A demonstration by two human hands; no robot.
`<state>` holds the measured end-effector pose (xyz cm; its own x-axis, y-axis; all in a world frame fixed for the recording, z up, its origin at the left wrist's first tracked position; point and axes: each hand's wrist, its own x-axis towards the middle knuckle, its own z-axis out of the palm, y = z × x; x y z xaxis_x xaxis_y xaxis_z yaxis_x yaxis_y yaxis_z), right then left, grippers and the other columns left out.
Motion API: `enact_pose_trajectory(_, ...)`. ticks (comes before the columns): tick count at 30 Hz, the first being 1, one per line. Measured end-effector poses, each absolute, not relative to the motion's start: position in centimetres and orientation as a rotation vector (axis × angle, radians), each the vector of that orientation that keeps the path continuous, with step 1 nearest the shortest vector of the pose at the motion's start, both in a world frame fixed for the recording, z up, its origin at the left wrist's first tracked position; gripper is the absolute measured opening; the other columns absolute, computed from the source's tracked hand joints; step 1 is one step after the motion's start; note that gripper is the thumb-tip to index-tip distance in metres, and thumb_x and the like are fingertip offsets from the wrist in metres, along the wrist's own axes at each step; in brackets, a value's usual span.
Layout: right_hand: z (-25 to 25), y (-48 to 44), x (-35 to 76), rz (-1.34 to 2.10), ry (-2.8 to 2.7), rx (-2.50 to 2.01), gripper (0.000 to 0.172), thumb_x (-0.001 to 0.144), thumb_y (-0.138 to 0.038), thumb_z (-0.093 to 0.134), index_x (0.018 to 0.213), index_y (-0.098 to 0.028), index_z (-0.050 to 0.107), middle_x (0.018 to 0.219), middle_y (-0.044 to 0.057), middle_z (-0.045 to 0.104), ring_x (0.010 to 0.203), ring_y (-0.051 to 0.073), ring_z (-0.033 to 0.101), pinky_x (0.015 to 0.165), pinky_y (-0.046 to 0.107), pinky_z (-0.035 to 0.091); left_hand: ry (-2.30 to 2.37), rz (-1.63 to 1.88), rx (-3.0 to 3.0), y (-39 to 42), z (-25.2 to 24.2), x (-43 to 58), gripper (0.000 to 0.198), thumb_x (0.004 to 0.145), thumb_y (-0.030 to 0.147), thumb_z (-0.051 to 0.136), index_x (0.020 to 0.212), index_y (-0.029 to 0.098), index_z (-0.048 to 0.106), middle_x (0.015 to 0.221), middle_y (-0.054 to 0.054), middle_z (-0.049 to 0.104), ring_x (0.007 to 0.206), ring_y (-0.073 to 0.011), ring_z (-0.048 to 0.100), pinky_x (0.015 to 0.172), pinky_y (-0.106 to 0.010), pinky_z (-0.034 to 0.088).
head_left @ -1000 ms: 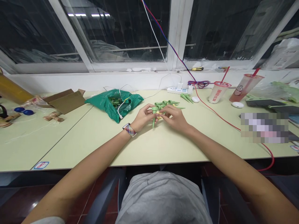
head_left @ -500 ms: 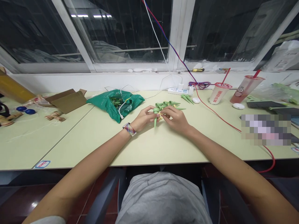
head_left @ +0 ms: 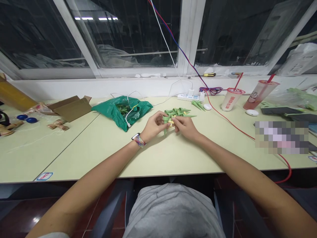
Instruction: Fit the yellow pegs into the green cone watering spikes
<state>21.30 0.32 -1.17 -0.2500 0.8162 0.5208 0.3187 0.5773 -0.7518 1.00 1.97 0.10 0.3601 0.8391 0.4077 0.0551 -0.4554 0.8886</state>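
My left hand [head_left: 154, 127] is closed round a green plastic plant-watering spike [head_left: 165, 119], its wide ring end up and its point down. A small yellow piece, probably a valve [head_left: 171, 123], sits at the side of the spike. My right hand [head_left: 186, 128] pinches this yellow piece, and its fingertips partly hide it. Whether the piece is seated in the spike I cannot tell. Just beyond my hands lies a pile of similar green spikes [head_left: 182, 110], some with yellow parts. A separate pair of spikes [head_left: 198, 105] lies farther back to the right.
A green plastic bag [head_left: 106, 107] with more green parts lies open at left, near a cardboard box [head_left: 70, 109] and wooden toys [head_left: 58, 124]. At the back stand a power strip [head_left: 185, 97] and two drink cups [head_left: 232, 99]. A red cable [head_left: 231, 120] crosses the right side.
My right fingers have closed more tightly at the yellow piece and turned slightly. My left hand has tilted a little around the spike, which remains upright.
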Motion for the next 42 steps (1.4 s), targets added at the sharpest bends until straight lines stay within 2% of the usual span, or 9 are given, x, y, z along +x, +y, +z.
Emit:
enact_pose_trajectory(8, -1.52, 0.43, 21.15, 0.817, -1.691, -0.841, 0.026, 0.091, -0.044, 0.070, 0.105, -0.023, 0.063, 0.090, 0.001, 0.068, 0.060, 0.015, 0.065, 0.054, 0.029, 0.054, 0.801, 1.175, 1.643, 2.06, 0.63, 0.71, 0.049, 0.072, 0.036, 0.091, 0.104, 0.019, 0.058, 0.082, -0.001, 0.069, 0.073, -0.0169, 0.071, 0.071, -0.030, 0.058)
enact_pose_trajectory(13, -1.56, 0.59, 21.13, 0.813, -1.716, -0.850, 0.026, 0.094, -0.048, 0.068, 0.092, -0.022, 0.066, 0.083, 0.001, 0.068, 0.061, 0.016, 0.065, 0.054, 0.029, 0.054, 0.785, 1.166, 1.620, 2.09, 0.39, 0.72, 0.050, 0.071, 0.036, 0.092, 0.104, 0.019, 0.058, 0.082, -0.001, 0.069, 0.072, -0.0161, 0.071, 0.071, -0.030, 0.059)
enact_pose_trajectory(17, -1.48, 0.63, 21.36, 0.832, -1.738, -0.918, 0.049, 0.104, -0.055, 0.050, 0.074, -0.020, 0.066, 0.063, 0.001, 0.064, 0.056, 0.016, 0.062, 0.057, 0.031, 0.052, 0.785, 1.159, 1.615, 2.01, 0.36, 0.81, 0.051, 0.072, 0.035, 0.092, 0.105, 0.019, 0.058, 0.084, -0.001, 0.070, 0.071, -0.0156, 0.070, 0.071, -0.030, 0.059)
enact_pose_trajectory(21, -1.54, 0.55, 21.34, 0.697, -1.738, -0.913, 0.026, 0.092, -0.047, 0.071, 0.089, -0.022, 0.066, 0.067, -0.001, 0.065, 0.057, 0.016, 0.060, 0.054, 0.029, 0.047, 0.786, 1.175, 1.614, 1.99, 0.49, 0.81, 0.049, 0.072, 0.036, 0.092, 0.103, 0.019, 0.058, 0.084, -0.001, 0.069, 0.072, -0.0155, 0.070, 0.072, -0.030, 0.059)
enact_pose_trajectory(24, -1.50, 0.44, 21.19, 0.645, -1.737, -0.859, 0.026, 0.087, -0.040, 0.074, 0.103, -0.023, 0.063, 0.077, -0.001, 0.067, 0.058, 0.015, 0.060, 0.053, 0.028, 0.047, 0.781, 1.179, 1.618, 2.09, 0.31, 0.81, 0.050, 0.071, 0.036, 0.093, 0.103, 0.019, 0.059, 0.084, 0.000, 0.069, 0.072, -0.0157, 0.071, 0.071, -0.029, 0.059)
enact_pose_trajectory(28, -1.29, 0.39, 21.22, 0.666, -1.754, -0.850, 0.017, 0.092, -0.039, 0.067, 0.088, -0.023, 0.063, 0.074, 0.000, 0.066, 0.059, 0.015, 0.060, 0.054, 0.029, 0.048, 0.771, 1.148, 1.611, 2.17, -0.10, 0.95, 0.052, 0.069, 0.037, 0.094, 0.104, 0.019, 0.059, 0.084, 0.000, 0.070, 0.073, -0.0162, 0.072, 0.072, -0.029, 0.059)
enact_pose_trajectory(32, -1.17, 0.59, 21.39, 0.830, -1.692, -0.949, 0.040, 0.102, -0.044, 0.052, 0.070, -0.021, 0.060, 0.053, -0.001, 0.058, 0.051, 0.016, 0.057, 0.055, 0.030, 0.048, 0.739, 1.107, 1.587, 2.12, -0.23, 1.12, 0.051, 0.073, 0.039, 0.092, 0.107, 0.019, 0.059, 0.084, -0.002, 0.072, 0.074, -0.0171, 0.074, 0.073, -0.030, 0.060)
enact_pose_trajectory(38, -1.25, 0.47, 21.12, 0.932, -1.658, -0.865, 0.019, 0.089, -0.038, 0.071, 0.091, -0.024, 0.058, 0.070, -0.004, 0.062, 0.053, 0.015, 0.060, 0.049, 0.029, 0.051, 0.748, 1.137, 1.574, 2.19, -0.12, 1.00, 0.054, 0.070, 0.036, 0.094, 0.107, 0.019, 0.059, 0.083, 0.000, 0.072, 0.071, -0.0155, 0.073, 0.073, -0.029, 0.060)
enact_pose_trajectory(42, -1.15, 0.13, 21.07, 0.803, -1.780, -0.869, 0.021, 0.096, -0.039, 0.064, 0.085, -0.024, 0.055, 0.068, -0.004, 0.059, 0.052, 0.015, 0.059, 0.050, 0.029, 0.046, 0.730, 1.118, 1.573, 2.03, -0.21, 1.06, 0.052, 0.072, 0.036, 0.093, 0.107, 0.019, 0.059, 0.084, -0.001, 0.072, 0.073, -0.0159, 0.073, 0.073, -0.029, 0.060)
